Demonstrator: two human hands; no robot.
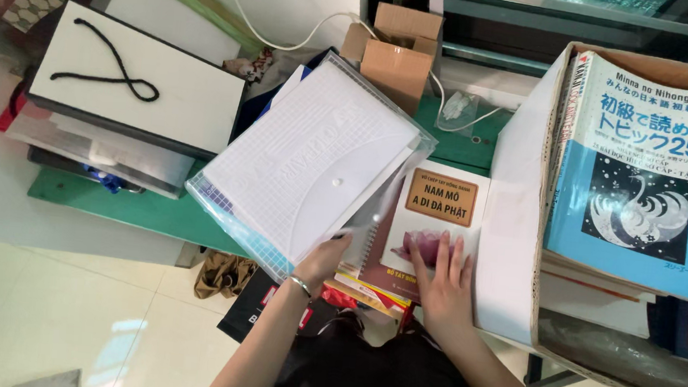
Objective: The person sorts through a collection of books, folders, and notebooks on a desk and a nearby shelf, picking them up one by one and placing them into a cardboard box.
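1. Head view, left hand (323,260): it wears a thin metal bracelet and grips the near corner of a stack of translucent plastic folders (313,162), fingers closed on the edge. The top folder is a milky, grid-textured envelope with a flap and a small snap button. The stack is lifted and tilted over the green bench (123,206), its far corner pointing toward the cardboard boxes.

2. Head view, right hand (441,283): it lies flat and open, fingers spread, on the lower part of a white booklet (440,217). The hand presses on it and clasps nothing. The booklet has a glossy cover with a brown label and a pink flower picture that the fingertips touch. It sits at the bench's near edge, just right of the folders' gripped corner, on a spiral-bound notebook (372,254) and more books.

3. To the right, touching the booklet's edge, stands a large cardboard box (526,193) with a smooth white side. On the books stacked in it lies a blue and white paperback (648,179) with a swan drawing.

4. At the bench's left end rests a flat white board with a dark rim (138,76), a looped black cord (110,73) lying on it.

5. At the far edge stand two small brown cardboard boxes (398,53), with a white cable (291,44) curving past them.
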